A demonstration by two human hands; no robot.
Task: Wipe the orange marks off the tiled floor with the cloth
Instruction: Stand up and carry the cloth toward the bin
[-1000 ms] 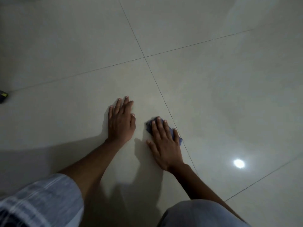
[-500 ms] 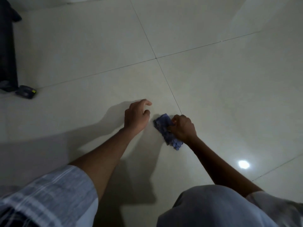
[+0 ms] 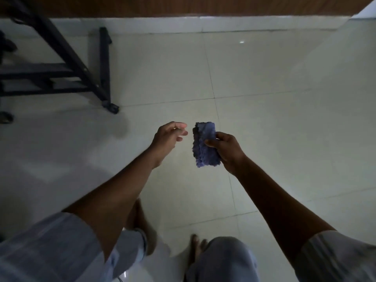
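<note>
My right hand point(image 3: 225, 149) grips a folded blue-purple cloth point(image 3: 204, 146) and holds it upright in the air, well above the pale tiled floor point(image 3: 274, 82). My left hand point(image 3: 168, 136) hovers just to the left of the cloth with its fingers loosely curled and nothing in it, a small gap away from the cloth's edge. No orange marks show on the tiles in this dim light.
A black metal frame on casters point(image 3: 85, 72) stands at the upper left. A white skirting and brown wall point(image 3: 203, 9) run along the top. My bare feet point(image 3: 196, 247) and grey trouser legs show at the bottom.
My right hand has lifted the cloth off the floor and I have risen, so the view is higher. My left hand has left the tile and hangs in the air.
</note>
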